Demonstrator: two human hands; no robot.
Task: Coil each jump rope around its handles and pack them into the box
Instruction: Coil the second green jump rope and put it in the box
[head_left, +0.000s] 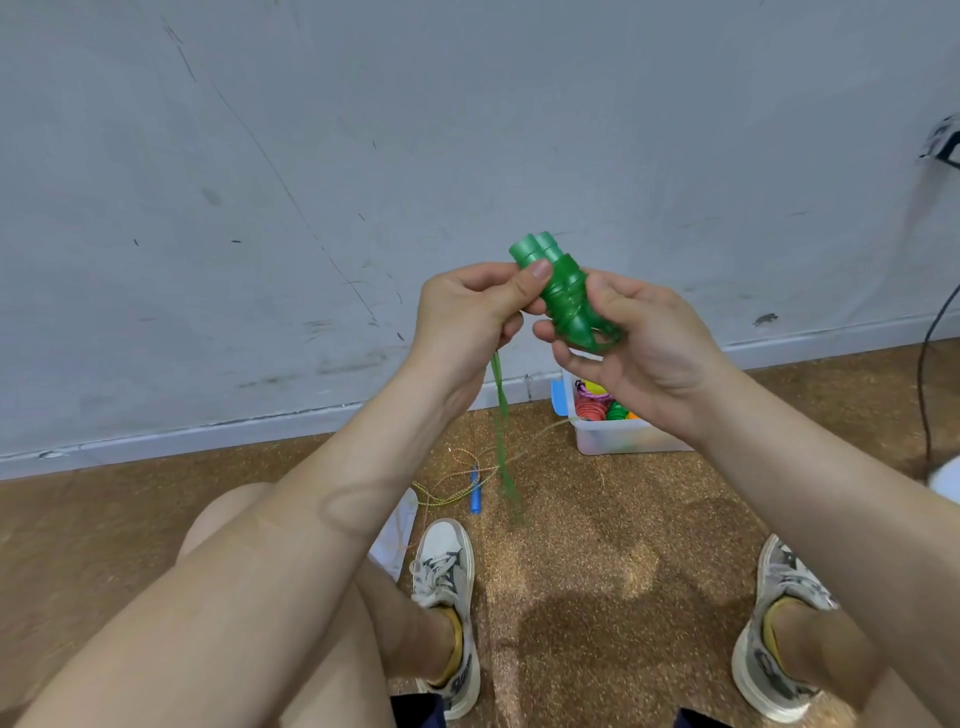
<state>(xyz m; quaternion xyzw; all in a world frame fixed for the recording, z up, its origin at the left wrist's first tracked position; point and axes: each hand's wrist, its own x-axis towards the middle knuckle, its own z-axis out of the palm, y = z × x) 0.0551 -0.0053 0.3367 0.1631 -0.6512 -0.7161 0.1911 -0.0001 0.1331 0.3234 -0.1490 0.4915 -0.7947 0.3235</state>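
Observation:
Two green jump-rope handles (558, 283) lie side by side, wrapped in several turns of green rope. My left hand (467, 317) pinches their upper part with the thumb on top. My right hand (639, 343) curls round the lower wrapped part. A loose tail of green rope (501, 431) hangs blurred from my left hand toward the floor. The clear plastic box (618, 434) sits on the floor by the wall, holding coiled ropes in red, green, yellow and orange. A yellow rope with a blue handle (475, 491) lies loose on the floor.
A grey scuffed wall rises straight ahead above a brown speckled floor. My two shoes (447, 582) (779, 623) rest on the floor below my arms. A black cable (930, 332) hangs at the right edge. A white sheet (397, 535) lies by my left knee.

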